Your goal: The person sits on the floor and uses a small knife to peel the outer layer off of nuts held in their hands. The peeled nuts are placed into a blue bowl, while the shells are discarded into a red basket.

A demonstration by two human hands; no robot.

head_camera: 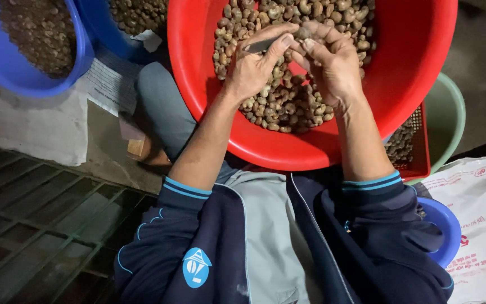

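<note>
A big red basin [412, 67] rests on my lap, filled with brown nuts [288, 104] in their skins. Both hands are raised over the pile. My left hand [251, 67] grips a small dark metal blade [260, 45] whose tip points right. My right hand [327, 62] pinches a single nut [302, 34] between thumb and fingers, right against the blade's tip. My sleeves are dark blue with light blue stripes at the cuffs.
Two blue basins [82, 56] of nuts stand at the top left, above a printed paper sheet [108, 84]. A red slotted crate [417, 152] and a green tub [451, 118] sit right, a small blue bowl [448, 225] and a white printed sack [479, 225] lower right. Floor grating [40, 225] lies left.
</note>
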